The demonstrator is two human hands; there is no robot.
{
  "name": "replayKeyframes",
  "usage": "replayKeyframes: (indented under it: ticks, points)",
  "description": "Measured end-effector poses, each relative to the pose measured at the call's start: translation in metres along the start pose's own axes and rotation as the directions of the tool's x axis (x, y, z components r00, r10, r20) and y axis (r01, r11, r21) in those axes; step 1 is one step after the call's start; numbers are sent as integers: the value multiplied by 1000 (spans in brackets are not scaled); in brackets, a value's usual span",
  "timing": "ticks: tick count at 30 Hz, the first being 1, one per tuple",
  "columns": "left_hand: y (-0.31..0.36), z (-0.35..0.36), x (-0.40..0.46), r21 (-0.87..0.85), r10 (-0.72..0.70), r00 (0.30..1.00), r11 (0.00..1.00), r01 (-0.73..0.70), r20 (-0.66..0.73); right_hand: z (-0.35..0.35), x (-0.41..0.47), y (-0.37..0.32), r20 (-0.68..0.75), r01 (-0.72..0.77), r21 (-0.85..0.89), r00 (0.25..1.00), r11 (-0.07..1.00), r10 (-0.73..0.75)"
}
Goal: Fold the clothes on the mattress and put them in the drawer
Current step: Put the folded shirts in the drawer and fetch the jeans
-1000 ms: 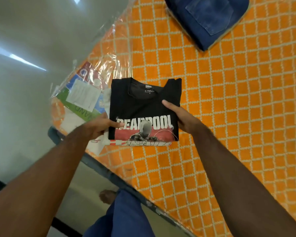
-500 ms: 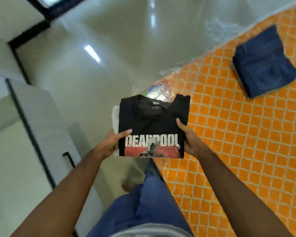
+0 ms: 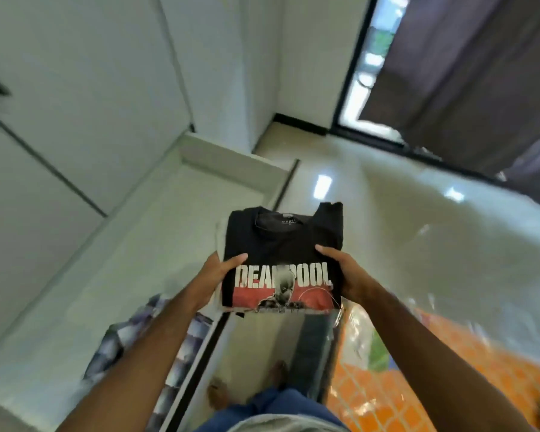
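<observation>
Carried off the orange mattress since a second ago, now low to the right of the arms. Folded black T-shirt, white lettering over a red band, held in mid-air above the pale floor. Gripped between left hand and right hand, thumbs on top, fingers beneath.

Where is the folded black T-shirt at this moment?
In the head view, the folded black T-shirt is at the centre, held in the air between the left hand and the right hand, above the glossy floor, left of the orange mattress.
</observation>
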State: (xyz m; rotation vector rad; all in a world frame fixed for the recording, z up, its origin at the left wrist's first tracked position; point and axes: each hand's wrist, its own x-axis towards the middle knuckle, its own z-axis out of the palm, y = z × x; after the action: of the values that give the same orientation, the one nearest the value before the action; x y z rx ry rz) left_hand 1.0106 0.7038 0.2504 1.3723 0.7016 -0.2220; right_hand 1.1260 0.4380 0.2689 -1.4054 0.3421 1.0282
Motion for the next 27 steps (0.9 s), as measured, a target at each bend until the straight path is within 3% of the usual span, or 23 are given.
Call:
replayKeyframes:
  ticks: [3, 6, 10, 17, 22, 27]
  points:
    - [-16, -61, -11, -107, -9, 988, 994, -7, -152, 66, 24, -29, 81, 3, -250, 997, 968, 18]
    - [-35, -100, -13, -233, -67, 961, 973, 3, -267, 120, 50, -47, 143, 11, -384, 989, 923, 47]
    - [-60, -129, -8, -360, -225, 849, 932, 44, -478, 189, 100, -68, 204, 27, -579, 972, 815, 113]
    - [-108, -121, 58, -483, -428, 715, 864, 143, -553, 235, 214, -73, 173, 12, -790, 964, 614, 203]
    - [-144, -107, 121, -559, -586, 578, 790, 251, -568, 236, 311, -47, 137, -28, -866, 947, 500, 291]
    - [-173, -90, 154, -594, -629, 488, 765, 248, -605, 225, 381, -17, 115, -36, -917, 930, 396, 350]
